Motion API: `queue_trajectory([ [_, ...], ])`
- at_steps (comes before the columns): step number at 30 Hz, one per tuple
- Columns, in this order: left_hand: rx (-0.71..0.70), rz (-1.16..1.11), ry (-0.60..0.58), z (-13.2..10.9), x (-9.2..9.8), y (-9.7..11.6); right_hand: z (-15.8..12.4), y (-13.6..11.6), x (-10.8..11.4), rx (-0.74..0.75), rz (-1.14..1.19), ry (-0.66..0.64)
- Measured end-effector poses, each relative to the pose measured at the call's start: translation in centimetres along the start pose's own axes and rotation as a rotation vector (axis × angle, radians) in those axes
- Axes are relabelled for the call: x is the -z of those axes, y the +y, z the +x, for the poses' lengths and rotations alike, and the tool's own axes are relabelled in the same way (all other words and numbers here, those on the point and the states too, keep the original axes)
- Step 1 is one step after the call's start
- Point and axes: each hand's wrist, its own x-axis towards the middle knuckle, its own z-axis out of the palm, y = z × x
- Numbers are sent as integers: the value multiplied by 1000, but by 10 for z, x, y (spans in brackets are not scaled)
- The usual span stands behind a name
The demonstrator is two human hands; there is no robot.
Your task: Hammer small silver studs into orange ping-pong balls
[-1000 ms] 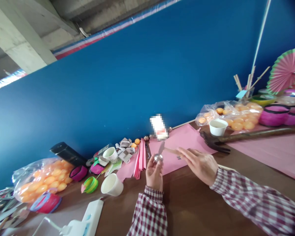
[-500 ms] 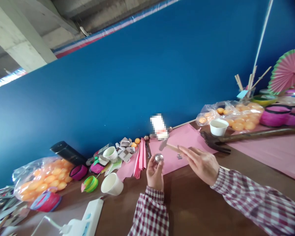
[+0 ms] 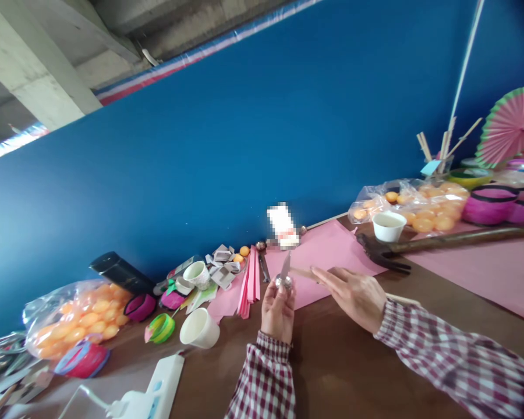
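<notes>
Tabletop point(image 3: 344, 361) of dark wood carries a pink paper sheet point(image 3: 327, 247), spread flat as a work surface. At the sheet's near edge the right hand point(image 3: 353, 294), fingers long and loosely closed on a wooden handle, tilts a small hammer point(image 3: 285, 266) so its metal head meets the top of a silver ball point(image 3: 283, 283). Just left of that edge, the left hand point(image 3: 278, 311) pinches the ball at its fingertips, raised off the sheet, apparently to steady it under the head.
</notes>
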Motion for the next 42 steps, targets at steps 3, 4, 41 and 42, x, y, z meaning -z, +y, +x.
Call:
queue_trajectory([
  [3,23,2,-7,0,1,-1,0,1,-1,-19,7,13],
  [4,20,-6,0,1,2,-2,0,1,-2,-42,17,35],
  [41,65,-155,-7,-2,-2,-2,-1,2,-1,12,-32,-13],
  [42,66,-158,-12,-2,-2,-2,-1,2,-1,12,-30,-5],
])
